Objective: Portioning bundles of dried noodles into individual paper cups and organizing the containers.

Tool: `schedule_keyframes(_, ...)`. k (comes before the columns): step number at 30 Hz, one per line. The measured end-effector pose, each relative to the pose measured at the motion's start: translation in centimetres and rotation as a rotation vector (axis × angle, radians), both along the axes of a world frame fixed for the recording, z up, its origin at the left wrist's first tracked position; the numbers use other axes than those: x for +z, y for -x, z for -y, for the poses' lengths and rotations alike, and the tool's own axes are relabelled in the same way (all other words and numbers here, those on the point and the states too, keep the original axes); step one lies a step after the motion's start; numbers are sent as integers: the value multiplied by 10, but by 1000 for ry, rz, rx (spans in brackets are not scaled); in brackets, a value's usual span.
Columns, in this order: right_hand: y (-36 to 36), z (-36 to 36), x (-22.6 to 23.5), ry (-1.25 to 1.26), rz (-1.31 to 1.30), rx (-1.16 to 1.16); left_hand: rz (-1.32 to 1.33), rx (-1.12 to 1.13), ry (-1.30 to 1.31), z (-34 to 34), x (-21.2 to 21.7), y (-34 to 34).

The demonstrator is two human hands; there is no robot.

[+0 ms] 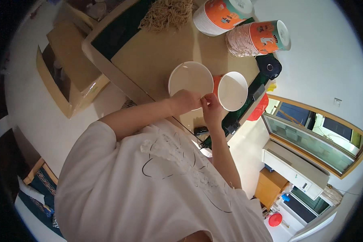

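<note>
My left hand (185,101) and my right hand (212,108) meet over the table, their fingertips pinched together. Whatever sits between the fingers is too small to make out. Just beyond my left hand stands a large white paper bucket (189,76), its mouth facing up and its near rim partly behind the hand. A second paper bucket (233,91), white inside with some orange outside, is beside it, close to my right hand. At the far side of the table lies a tangled bundle of beige string (165,15).
Two stacks of nested paper buckets, one orange-printed stack (220,16) and another (258,38), lie at the far right. A black round object (269,66) is near the wall. Left of the table (145,60) stands an open cardboard box (74,60). A red bag (259,108) hangs beyond the right edge.
</note>
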State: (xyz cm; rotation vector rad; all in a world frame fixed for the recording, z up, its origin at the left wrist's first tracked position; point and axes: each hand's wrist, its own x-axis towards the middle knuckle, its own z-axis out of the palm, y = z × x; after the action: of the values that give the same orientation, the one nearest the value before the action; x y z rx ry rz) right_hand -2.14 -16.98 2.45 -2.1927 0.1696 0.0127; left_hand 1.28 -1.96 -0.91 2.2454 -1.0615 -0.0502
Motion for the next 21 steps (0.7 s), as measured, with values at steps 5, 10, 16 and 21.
schedule_keyframes(5,-6,-7,13,193,-66,73,-72,13,9,3,-11,3)
schedule_keyframes(10,1,-3,7,167,65,-1,-359,99,141,0,7,-4)
schedule_keyframes(16,18,-19,3,48,66,-186,-1034,216,343,8,-17,-23)
schedule_keyframes(21,24,-25,-4,-16,168,-232,-1563,303,403,6,-10,-29)
